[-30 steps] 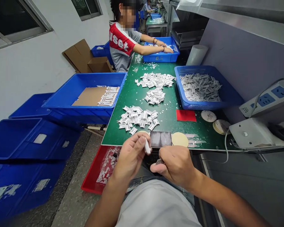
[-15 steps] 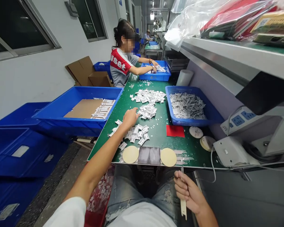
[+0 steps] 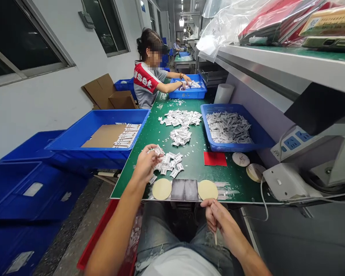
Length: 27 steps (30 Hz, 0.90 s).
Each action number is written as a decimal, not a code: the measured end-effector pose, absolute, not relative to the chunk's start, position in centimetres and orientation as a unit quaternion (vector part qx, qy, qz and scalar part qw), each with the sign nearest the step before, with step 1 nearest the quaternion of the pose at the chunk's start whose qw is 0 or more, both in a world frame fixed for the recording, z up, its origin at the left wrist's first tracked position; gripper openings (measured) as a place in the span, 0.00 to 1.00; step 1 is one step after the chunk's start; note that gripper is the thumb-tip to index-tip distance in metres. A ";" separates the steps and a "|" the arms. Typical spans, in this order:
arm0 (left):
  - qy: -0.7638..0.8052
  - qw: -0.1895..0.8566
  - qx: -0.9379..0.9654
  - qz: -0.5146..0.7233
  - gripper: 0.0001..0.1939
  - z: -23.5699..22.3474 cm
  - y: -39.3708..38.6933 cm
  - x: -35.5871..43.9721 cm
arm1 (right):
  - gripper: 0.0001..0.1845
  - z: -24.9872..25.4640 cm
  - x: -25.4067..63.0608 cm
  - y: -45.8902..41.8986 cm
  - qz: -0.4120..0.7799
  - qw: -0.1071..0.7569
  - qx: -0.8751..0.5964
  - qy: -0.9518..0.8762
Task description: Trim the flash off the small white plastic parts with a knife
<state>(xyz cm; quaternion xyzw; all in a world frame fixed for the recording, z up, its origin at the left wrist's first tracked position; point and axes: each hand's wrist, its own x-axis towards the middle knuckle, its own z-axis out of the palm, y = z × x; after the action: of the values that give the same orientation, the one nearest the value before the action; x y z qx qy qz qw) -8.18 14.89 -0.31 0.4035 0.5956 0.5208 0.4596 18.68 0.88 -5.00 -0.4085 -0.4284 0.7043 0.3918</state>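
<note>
Left of the frame's middle, we have the fingers of our left hand (image 3: 145,165) closed on a small white piece (image 3: 159,150), pinched at the fingertips on the far side of the hand. Just to the right of those fingers and below the pinched piece, the nearest white pile (image 3: 169,165) lies on the green surface (image 3: 195,161). Two more heaps, the middle pile (image 3: 180,136) and the far pile (image 3: 182,117), lie farther up the frame, apart from our fingers.

Toward the bottom, right of centre, we curl our right fingers around a thin pale stick (image 3: 216,238); its lower end shows beneath our right hand (image 3: 222,221), while the rest is mostly hidden. Just above these fingers is the right yellow disc (image 3: 208,189) at the surface's near edge. The dark pad (image 3: 184,190) sits between it and the left yellow disc (image 3: 161,189). We see a red card (image 3: 215,158) at right of centre, below the blue basket (image 3: 235,147).
</note>
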 end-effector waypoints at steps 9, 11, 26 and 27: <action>0.429 0.604 0.260 0.619 0.09 2.0 2.1 -4.4 | 0.19 2.8 13.8 3.6 0.174 0.320 -0.345 -0.865; 0.438 0.597 0.273 0.614 0.09 2.2 1.3 -4.2 | 0.25 3.0 13.0 3.9 0.073 0.318 -0.335 -0.884; 0.480 0.588 0.279 0.588 0.11 2.7 0.4 -5.1 | 0.29 3.2 11.6 4.3 -0.120 0.283 -0.352 -0.884; 0.483 0.585 0.279 0.588 0.11 2.8 0.4 -5.1 | 0.28 3.2 11.6 4.3 -0.122 0.281 -0.352 -0.884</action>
<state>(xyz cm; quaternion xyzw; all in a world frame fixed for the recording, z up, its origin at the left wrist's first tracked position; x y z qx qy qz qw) -5.06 0.38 2.78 0.2791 0.4834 0.5883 0.5852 11.62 4.28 3.21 -0.3518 -0.8845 -0.1221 0.2812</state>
